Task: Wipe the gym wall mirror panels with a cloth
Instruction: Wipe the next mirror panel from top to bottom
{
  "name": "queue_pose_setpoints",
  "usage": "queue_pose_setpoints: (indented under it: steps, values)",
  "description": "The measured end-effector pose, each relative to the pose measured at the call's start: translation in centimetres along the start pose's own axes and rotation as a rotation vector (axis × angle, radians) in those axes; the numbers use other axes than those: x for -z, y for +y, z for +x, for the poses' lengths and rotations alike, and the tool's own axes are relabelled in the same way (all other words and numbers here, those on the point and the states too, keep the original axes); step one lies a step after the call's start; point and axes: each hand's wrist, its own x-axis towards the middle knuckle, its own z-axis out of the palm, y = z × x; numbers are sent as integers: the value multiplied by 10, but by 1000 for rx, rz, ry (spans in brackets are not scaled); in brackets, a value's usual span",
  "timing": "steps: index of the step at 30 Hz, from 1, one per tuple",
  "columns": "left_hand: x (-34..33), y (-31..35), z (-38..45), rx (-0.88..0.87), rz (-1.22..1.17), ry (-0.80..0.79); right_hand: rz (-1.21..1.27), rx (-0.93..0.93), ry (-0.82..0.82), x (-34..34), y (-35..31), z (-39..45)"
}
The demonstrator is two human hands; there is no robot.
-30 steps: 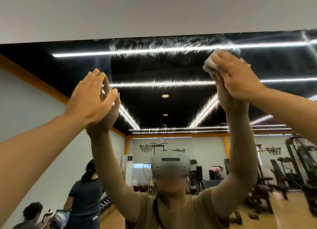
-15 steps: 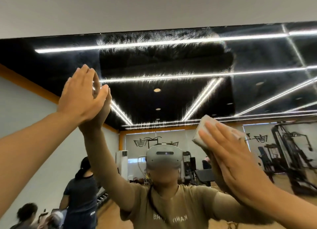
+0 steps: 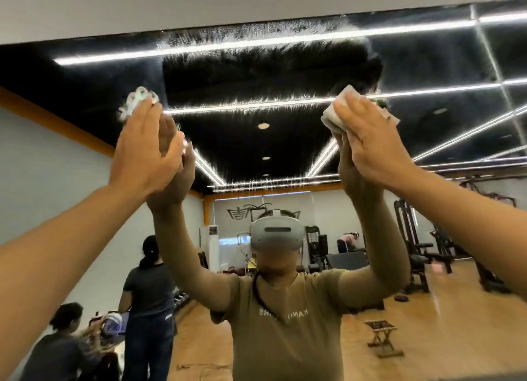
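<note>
The mirror (image 3: 285,141) is filling the wall ahead, smeared streaks running along its top edge above both raised hands — the right hand (image 3: 368,141), fingers straight, is pressing the folded cloth (image 3: 335,112) flat just beneath them, while the left hand (image 3: 145,155) is resting open-palmed on the glass.

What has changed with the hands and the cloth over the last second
The right hand swept the cloth down the mirror, then back up; it now presses it high on the glass, lower than a second ago. A crumpled white thing now shows at the left hand's fingertips; what it is I cannot tell. That hand stayed flat on the mirror.
</note>
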Motion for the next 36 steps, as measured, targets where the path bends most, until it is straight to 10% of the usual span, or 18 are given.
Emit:
queue_pose_setpoints:
  steps: [12,27,36]
  values:
    - [-12,53,-242,18,-166,-197,6,166,-351,2,-60,-308]
    - [-17,50,-264,11,-89,-214,1,-10,-75,-4,-42,-101]
    - [-16,48,-264,5,-87,-235,-88,647,-536,-14,-84,-306]
